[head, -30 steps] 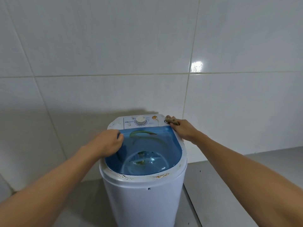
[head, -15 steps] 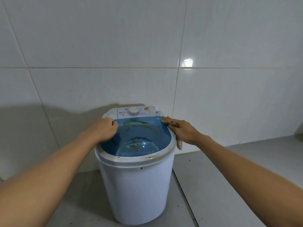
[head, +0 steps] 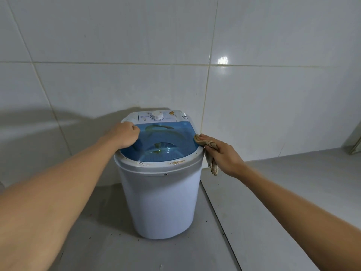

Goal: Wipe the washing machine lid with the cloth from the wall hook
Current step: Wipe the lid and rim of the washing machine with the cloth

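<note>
Washer (head: pixel 162 202): a small white round tub that stands upright on the grey floor (head: pixel 273 192), its back against the tiled wall (head: pixel 136 45).
Lid (head: pixel 172 141): see-through blue, shut flat on top of the washer; yellow-brown smears show near its back edge and at its middle.
Rim (head: pixel 197 161): a white ring around the lid, with rust-coloured specks along the front.
Panel (head: pixel 156 119): a white strip behind the lid that bears one round dial (head: pixel 156 115) and an orange stain to the right of it.
Left hand (head: pixel 125 136): curled into a loose fist that rests on the left edge of the lid and rim; what lies under the fingers cannot be told.
Right hand (head: pixel 224 155): closed around the cloth, at the right side of the washer, with the fingertips at the right edge of the lid.
Cloth (head: pixel 210 151): tan, coarse-woven and bunched; its upper end is pressed to the right edge of the lid and rim, and its lower end hangs below the hand, beside the tub wall.
Floor: grey tiles with dark specks scattered about the washer's base.
Wall: large glossy white tiles with a bright glint up on the right.
</note>
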